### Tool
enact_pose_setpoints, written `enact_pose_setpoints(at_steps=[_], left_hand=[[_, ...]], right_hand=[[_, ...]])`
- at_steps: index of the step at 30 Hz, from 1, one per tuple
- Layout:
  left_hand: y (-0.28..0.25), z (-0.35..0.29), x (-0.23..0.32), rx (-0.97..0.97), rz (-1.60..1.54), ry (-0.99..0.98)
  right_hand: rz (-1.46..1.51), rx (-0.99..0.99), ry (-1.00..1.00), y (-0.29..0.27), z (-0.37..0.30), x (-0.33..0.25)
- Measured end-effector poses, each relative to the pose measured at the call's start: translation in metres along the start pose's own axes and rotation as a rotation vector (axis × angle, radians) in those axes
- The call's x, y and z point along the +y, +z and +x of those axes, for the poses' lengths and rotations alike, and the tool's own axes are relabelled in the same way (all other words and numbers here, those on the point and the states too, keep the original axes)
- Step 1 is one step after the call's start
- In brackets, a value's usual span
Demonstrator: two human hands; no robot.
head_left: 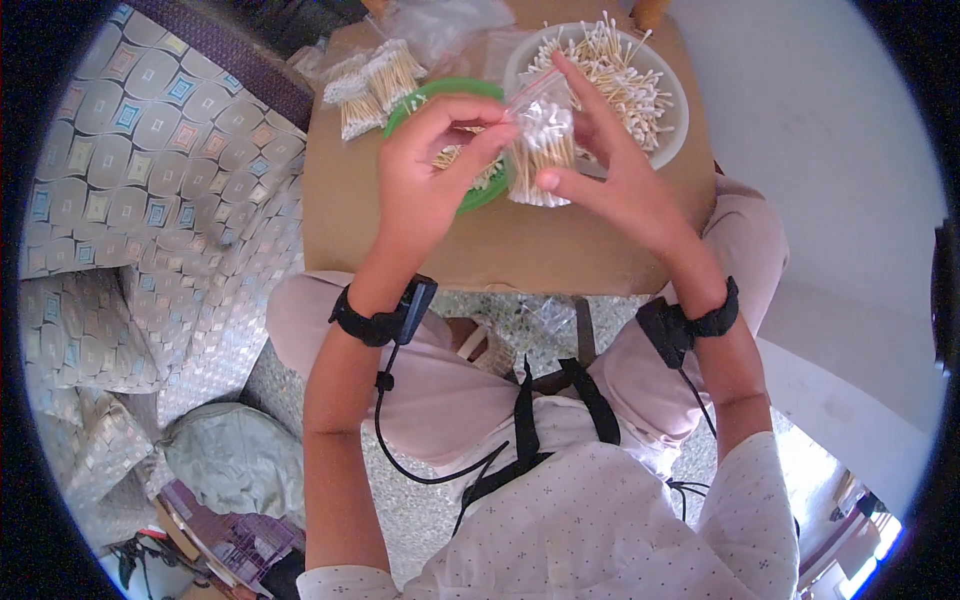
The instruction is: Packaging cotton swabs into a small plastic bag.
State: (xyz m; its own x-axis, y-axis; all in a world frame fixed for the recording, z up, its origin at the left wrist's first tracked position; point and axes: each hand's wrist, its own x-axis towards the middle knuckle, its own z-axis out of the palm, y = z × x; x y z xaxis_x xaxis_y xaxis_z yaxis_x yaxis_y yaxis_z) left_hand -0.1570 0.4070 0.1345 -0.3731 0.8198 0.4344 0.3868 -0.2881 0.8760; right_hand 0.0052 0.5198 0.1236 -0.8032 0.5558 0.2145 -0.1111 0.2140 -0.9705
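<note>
A small clear zip bag (541, 150) packed with cotton swabs is held up between my two hands over the table. My left hand (432, 160) pinches the bag's upper left corner by its zip strip. Along the bag's right side, my right hand (622, 175) has its thumb on the front, the index finger stretched up near the zip strip and the other fingers partly hidden behind. Behind my left hand is a green bowl (470, 88) with some swabs in it. A white bowl (680, 125) heaped with loose cotton swabs stands behind my right hand.
Several filled swab bags (375, 85) lie at the table's far left. Clear empty plastic bags (440, 28) lie at the back. The brown table (560, 255) ends just above my knees. Patterned cloth (170, 170) hangs at the left, and a pale wall (830, 150) stands at the right.
</note>
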Motion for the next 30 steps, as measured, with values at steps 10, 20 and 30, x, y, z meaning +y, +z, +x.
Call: enact_pose_setpoints(at_steps=[10,20,30], left_hand=[[0.007,-0.002,0.001,-0.211,0.218,0.219],[0.013,-0.005,0.004,-0.292,0.044,0.24],[0.007,-0.002,0.009,-0.26,0.214,0.319]], right_hand=[[0.77,0.002,0.308,0.017,-0.007,0.007],[0.849,-0.042,0.263,0.022,-0.012,-0.003],[0.683,-0.072,0.226,0.011,-0.01,-0.005]])
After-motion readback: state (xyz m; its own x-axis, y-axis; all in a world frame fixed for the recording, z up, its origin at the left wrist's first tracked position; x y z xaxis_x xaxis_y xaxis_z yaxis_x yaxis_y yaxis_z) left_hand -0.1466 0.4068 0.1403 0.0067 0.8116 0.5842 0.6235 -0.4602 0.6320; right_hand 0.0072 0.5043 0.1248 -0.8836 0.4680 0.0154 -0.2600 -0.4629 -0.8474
